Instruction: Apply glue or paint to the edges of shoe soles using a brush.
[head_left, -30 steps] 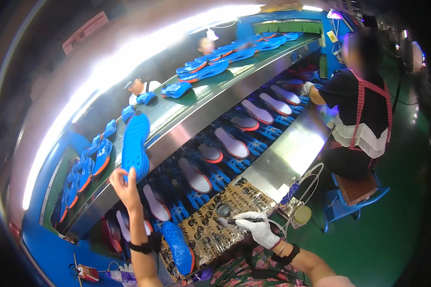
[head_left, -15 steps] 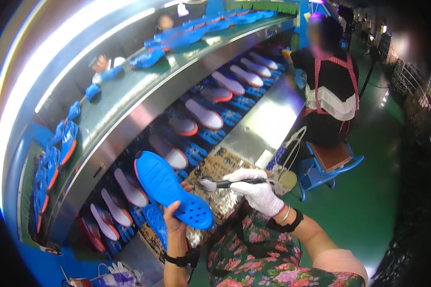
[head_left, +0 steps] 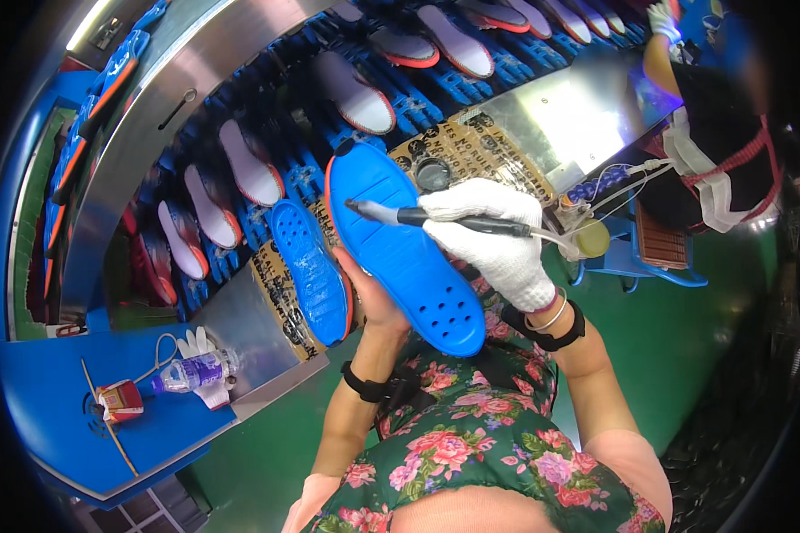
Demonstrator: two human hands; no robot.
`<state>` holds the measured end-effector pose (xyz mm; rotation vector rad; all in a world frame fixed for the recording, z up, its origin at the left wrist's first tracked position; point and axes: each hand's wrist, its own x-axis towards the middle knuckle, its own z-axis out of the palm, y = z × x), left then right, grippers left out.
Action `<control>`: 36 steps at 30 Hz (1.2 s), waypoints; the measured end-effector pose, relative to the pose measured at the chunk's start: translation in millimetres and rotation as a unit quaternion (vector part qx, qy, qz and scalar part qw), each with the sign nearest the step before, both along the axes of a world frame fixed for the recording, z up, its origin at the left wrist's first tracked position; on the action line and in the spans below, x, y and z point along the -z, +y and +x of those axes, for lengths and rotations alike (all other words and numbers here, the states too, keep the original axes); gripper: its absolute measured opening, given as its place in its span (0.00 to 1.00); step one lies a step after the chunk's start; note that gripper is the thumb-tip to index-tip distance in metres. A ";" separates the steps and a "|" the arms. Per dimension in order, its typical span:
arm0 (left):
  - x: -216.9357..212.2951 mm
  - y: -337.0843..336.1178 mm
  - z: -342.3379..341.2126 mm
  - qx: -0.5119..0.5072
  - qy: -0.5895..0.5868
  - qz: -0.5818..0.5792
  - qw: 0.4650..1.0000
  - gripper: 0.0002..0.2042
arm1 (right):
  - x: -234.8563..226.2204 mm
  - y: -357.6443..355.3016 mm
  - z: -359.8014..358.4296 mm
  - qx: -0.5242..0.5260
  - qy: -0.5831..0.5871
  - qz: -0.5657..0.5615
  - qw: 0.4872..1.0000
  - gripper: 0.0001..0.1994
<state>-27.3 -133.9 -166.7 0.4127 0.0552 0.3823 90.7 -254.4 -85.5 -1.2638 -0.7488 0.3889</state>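
1. The left hand (head_left: 372, 298) is bare and grips a blue sole (head_left: 400, 244) from below, fingers wrapped round its underside, so the sole is raised above the lap with its toe toward the conveyor.
2. The right hand (head_left: 493, 240) wears a white glove; its fingers are closed round a dark pen tool (head_left: 436, 218), whose tip touches the sole near the toe end.
3. One thin tube (head_left: 556, 235) runs from the tool's rear to a small jar (head_left: 593, 238) at the bench's right edge.
4. A second blue sole (head_left: 311, 271) lies on the patterned mat (head_left: 280, 293), just left of the held one.
5. A round pot (head_left: 433, 174) sits on the mat by the held sole's toe.
6. On the conveyor (head_left: 267, 133), at least eight lasted shoes (head_left: 251, 173) sit sole-up on blue carriers.
7. One bottle (head_left: 187, 373) and one white glove (head_left: 206, 391) lie near the blue table's (head_left: 80, 426) right edge; a small red box (head_left: 120, 400) is beside them.
8. Another person (head_left: 729, 133) stands at the bench's far right end.
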 end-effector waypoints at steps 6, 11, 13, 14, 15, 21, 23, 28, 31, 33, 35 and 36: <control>-1.5 -9.0 -10.0 -0.074 0.174 0.089 0.978 0.45 | -5.8 16.8 4.7 0.129 -0.376 0.059 0.916 0.11; 11.3 -14.1 -11.7 -0.063 0.160 0.102 0.980 0.47 | -1.8 18.7 -13.5 0.109 -0.467 0.034 0.877 0.15; 14.7 -7.7 -14.6 -0.072 0.212 0.170 0.960 0.48 | 6.3 18.9 -23.8 0.067 -0.439 0.052 0.895 0.16; 19.2 -5.3 -17.3 -0.064 0.196 0.140 0.969 0.49 | 1.4 13.4 -27.7 0.031 -0.397 0.066 0.915 0.15; 23.6 -2.8 -18.4 -0.056 0.179 0.109 0.976 0.49 | 0.6 11.9 -25.2 0.011 -0.349 0.070 0.934 0.14; 18.6 -0.9 -15.1 -0.050 0.145 0.042 0.987 0.49 | 7.2 14.1 -13.9 0.078 -0.425 0.049 0.900 0.15; 57.3 16.3 -26.5 0.067 -0.132 -0.136 0.980 0.49 | 21.1 17.7 -28.6 0.031 -0.424 0.088 0.901 0.16; 30.9 13.1 -14.6 -0.076 0.145 0.090 0.982 0.49 | 20.3 10.3 -10.0 0.056 -0.274 0.080 0.957 0.11; 49.2 20.0 -25.7 -0.030 0.163 0.112 0.980 0.47 | 21.5 10.3 -19.5 0.047 -0.403 0.070 0.912 0.13; 101.4 26.8 -40.7 -0.142 0.255 0.140 0.946 0.49 | 23.3 8.2 -33.3 -0.004 -0.370 0.114 0.922 0.13; 60.0 24.0 -37.4 -0.057 0.144 0.126 0.980 0.49 | 22.6 -2.3 -25.1 -0.058 -0.302 0.089 0.947 0.12; 72.3 34.8 -36.7 -0.004 0.049 0.032 0.998 0.49 | 24.3 -2.3 -21.4 -0.029 -0.284 0.080 0.955 0.11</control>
